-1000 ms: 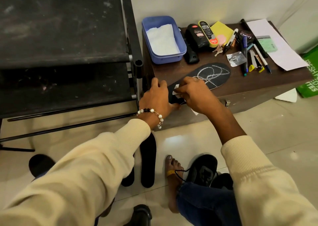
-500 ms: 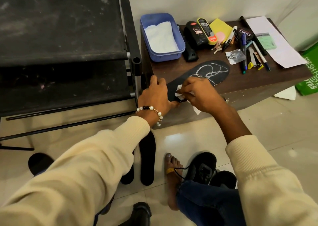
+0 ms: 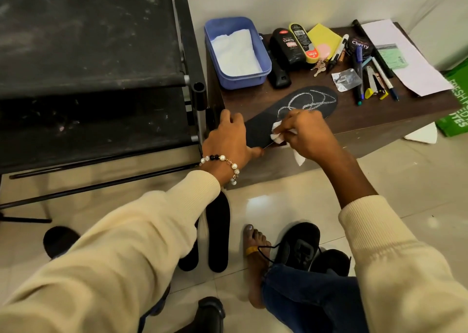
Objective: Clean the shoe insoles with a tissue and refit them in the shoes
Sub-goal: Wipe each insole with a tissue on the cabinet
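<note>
A black insole with white stitched lines lies on the dark wooden cabinet, its heel end over the front edge. My left hand grips that heel end and holds it down. My right hand pinches a crumpled white tissue against the insole's middle. Two more black insoles lie on the floor under my left sleeve. A black shoe sits on the floor beside my bare foot, with a second shoe behind it.
A blue tub holding white tissues stands at the cabinet's back left. Polish bottles, a yellow sponge, pens, keys and papers crowd the back right. A black shoe rack stands to the left. A green bag is at the right.
My right hand has slid the tissue along the insole from the heel towards the middle. My left hand has kept its hold on the heel end.
</note>
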`<state>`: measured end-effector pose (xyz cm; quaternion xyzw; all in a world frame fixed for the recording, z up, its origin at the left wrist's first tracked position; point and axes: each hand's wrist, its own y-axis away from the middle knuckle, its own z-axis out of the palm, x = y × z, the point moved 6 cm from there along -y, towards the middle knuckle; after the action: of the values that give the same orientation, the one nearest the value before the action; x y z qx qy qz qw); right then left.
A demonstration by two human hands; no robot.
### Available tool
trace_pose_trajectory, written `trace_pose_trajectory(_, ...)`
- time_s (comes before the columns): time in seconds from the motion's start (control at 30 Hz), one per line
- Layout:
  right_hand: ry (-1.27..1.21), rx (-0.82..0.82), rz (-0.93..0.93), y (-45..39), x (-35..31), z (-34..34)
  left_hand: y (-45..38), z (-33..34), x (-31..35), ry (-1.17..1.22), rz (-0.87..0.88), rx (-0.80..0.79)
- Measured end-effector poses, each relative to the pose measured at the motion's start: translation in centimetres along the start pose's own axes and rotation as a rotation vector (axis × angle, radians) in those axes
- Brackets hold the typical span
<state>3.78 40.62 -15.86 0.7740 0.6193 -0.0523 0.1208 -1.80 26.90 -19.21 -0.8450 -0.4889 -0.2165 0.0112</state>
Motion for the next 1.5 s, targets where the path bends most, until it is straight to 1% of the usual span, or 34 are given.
trace_pose_trajectory(0.07,0.042,0.048,0.142,-0.2,1.4,0.2,0.0,0.0,0.0,-0.001,0.001,0.001)
trace_pose_trajectory(0.1,0.075,0.052,0.159,-0.3,1.4,0.4,0.0,0.1,0.0,-0.002,-0.001,0.001)
trace_pose_trajectory(0.13,0.107,0.044,0.136,-0.5,0.9,0.6,0.0,0.1,0.1,-0.003,-0.003,0.0)
trace_pose_trajectory(0.2,0.121,0.013,0.032,-0.7,-0.6,0.8,0.0,0.2,0.1,-0.005,-0.003,0.003)
trace_pose_trajectory(0.27,0.105,-0.032,-0.074,-0.5,-1.9,0.8,-0.1,0.1,0.1,-0.004,0.0,0.01)
trace_pose_trajectory(0.33,0.058,-0.05,-0.119,-0.3,-1.9,0.6,-0.2,0.2,0.0,0.0,-0.006,0.01)
trace_pose_trajectory(0.4,0.02,-0.024,-0.047,-0.1,-0.5,0.3,-0.1,0.3,-0.1,-0.001,-0.01,0.001)
trace_pose_trajectory(0.47,0.048,0.027,0.087,-0.2,1.2,0.1,-0.1,0.2,0.0,-0.005,-0.007,-0.006)
trace_pose_trajectory(0.53,0.076,0.051,0.158,-0.3,1.5,0.1,-0.1,0.1,0.2,-0.013,-0.013,-0.008)
trace_pose_trajectory(0.57,0.086,0.046,0.154,-0.4,1.2,0.2,0.0,0.1,0.2,-0.021,-0.018,-0.008)
trace_pose_trajectory(0.67,0.131,-0.002,0.056,-0.6,0.0,0.5,0.1,0.4,0.5,-0.07,-0.023,0.006)
trace_pose_trajectory(0.8,0.121,-0.021,0.01,-0.7,-0.4,0.3,0.2,0.6,1.0,-0.096,-0.007,0.023)
trace_pose_trajectory(0.87,0.128,-0.066,-0.051,-0.5,-0.9,0.4,0.2,0.7,1.1,-0.088,0.002,0.025)
trace_pose_trajectory(0.93,0.094,-0.068,-0.095,-0.2,-1.1,0.3,0.2,0.8,1.2,-0.087,0.007,0.027)
trace_pose_trajectory(1.0,0.055,-0.031,-0.041,-0.2,-0.1,0.3,0.1,0.7,1.2,-0.087,0.013,0.026)
trace_pose_trajectory(1.1,0.07,0.049,0.153,-0.3,2.2,0.3,0.0,0.4,1.1,-0.067,0.021,0.017)
trace_pose_trajectory(1.17,0.095,0.078,0.188,-0.4,2.3,0.3,0.0,0.2,1.1,-0.052,0.018,0.009)
trace_pose_trajectory(1.2,0.11,0.075,0.156,-0.5,1.7,0.3,-0.1,0.2,1.1,-0.046,0.016,0.005)
trace_pose_trajectory(1.3,0.123,-0.019,-0.048,-0.5,-0.4,0.5,-0.1,0.1,1.0,-0.039,0.003,-0.009)
trace_pose_trajectory(1.33,0.118,-0.042,-0.089,-0.5,-0.6,0.6,-0.1,0.1,0.9,-0.04,-0.001,-0.015)
trace_pose_trajectory(1.37,0.104,-0.043,-0.085,-0.5,-0.2,0.6,-0.1,0.1,0.9,-0.041,-0.004,-0.019)
trace_pose_trajectory(1.5,0.082,0.065,0.182,-0.2,3.1,0.2,-0.1,0.0,0.8,-0.044,-0.005,-0.019)
